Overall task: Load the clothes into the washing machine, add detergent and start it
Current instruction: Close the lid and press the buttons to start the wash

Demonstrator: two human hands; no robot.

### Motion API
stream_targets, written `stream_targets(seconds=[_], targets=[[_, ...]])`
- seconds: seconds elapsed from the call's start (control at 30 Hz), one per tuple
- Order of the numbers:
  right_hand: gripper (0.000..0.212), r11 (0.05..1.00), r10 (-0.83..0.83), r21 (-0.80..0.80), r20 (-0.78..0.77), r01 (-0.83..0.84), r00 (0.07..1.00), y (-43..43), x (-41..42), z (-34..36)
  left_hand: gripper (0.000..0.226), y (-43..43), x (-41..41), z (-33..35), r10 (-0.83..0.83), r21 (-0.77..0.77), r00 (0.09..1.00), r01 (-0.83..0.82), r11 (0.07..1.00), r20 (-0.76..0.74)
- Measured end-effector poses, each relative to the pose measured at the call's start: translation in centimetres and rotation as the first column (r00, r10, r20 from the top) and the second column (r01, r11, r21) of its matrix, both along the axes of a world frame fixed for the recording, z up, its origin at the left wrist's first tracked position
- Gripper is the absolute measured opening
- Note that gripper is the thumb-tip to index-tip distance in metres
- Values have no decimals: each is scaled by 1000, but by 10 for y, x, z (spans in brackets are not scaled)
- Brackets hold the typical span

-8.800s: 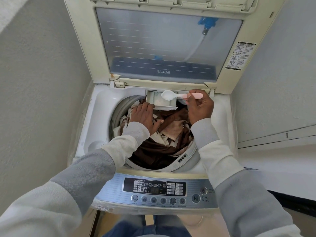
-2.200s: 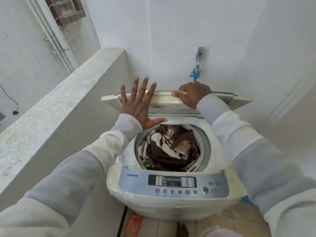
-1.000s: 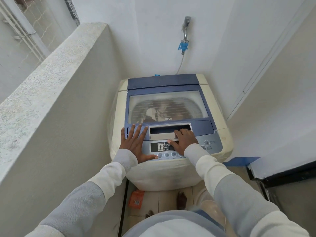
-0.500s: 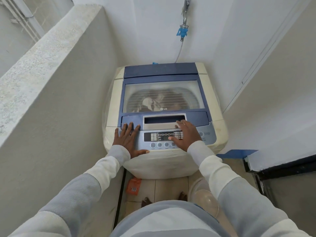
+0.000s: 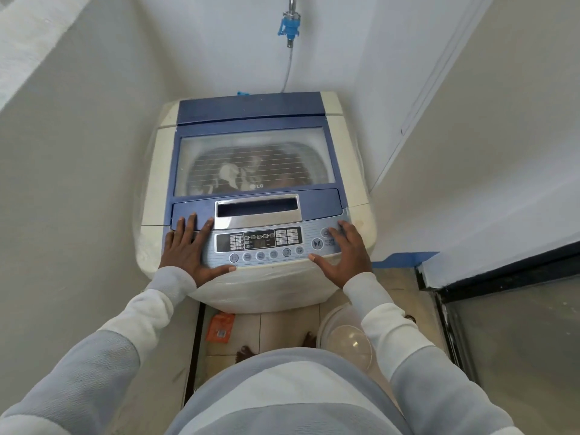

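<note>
The top-loading washing machine [image 5: 157,171] stands with its blue lid [image 5: 251,108] shut. Brown and white clothes [image 5: 238,178] show dimly through the lid's window. My left hand [image 5: 188,252] lies flat, fingers spread, on the left end of the silver control panel [image 5: 260,243]. My right hand [image 5: 345,255] rests flat on the panel's right end, its fingertips at the round power button [image 5: 326,232], beside the start/pause button [image 5: 317,244]. Neither hand holds anything.
Walls close in on both sides. A tap with a blue fitting [image 5: 289,26] and a hose hang on the back wall. On the tiled floor lie an orange packet [image 5: 220,327] and a clear plastic tub [image 5: 345,337]. A dark-framed glass door [image 5: 508,324] is at the right.
The lid came down and shut over the clothes. In the last half second my right hand slid from the panel's middle to its right end, by the power button.
</note>
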State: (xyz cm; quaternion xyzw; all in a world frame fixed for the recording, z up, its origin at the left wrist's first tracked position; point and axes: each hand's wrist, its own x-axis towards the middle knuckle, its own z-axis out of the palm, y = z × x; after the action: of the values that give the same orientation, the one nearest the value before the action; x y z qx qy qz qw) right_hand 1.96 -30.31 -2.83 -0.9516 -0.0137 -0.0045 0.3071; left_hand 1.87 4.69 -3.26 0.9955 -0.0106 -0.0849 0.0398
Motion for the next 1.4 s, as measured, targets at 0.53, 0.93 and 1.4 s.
stream_targets(seconds=[0.53,0.93,1.4], targets=[[95,960,158,-239,31,-146,987,-13,-5,-23,126,-2,-1,-2,14,-96,1000,-12,995,23],[101,898,176,-398,-62,-186,982,-14,-5,-30,122,-1,-1,-5,0,-85,1000,2,996,30],[98,890,153,-425,-59,-164,986,-10,-6,-33,123,0,-2,-3,0,-105,999,4,995,40]])
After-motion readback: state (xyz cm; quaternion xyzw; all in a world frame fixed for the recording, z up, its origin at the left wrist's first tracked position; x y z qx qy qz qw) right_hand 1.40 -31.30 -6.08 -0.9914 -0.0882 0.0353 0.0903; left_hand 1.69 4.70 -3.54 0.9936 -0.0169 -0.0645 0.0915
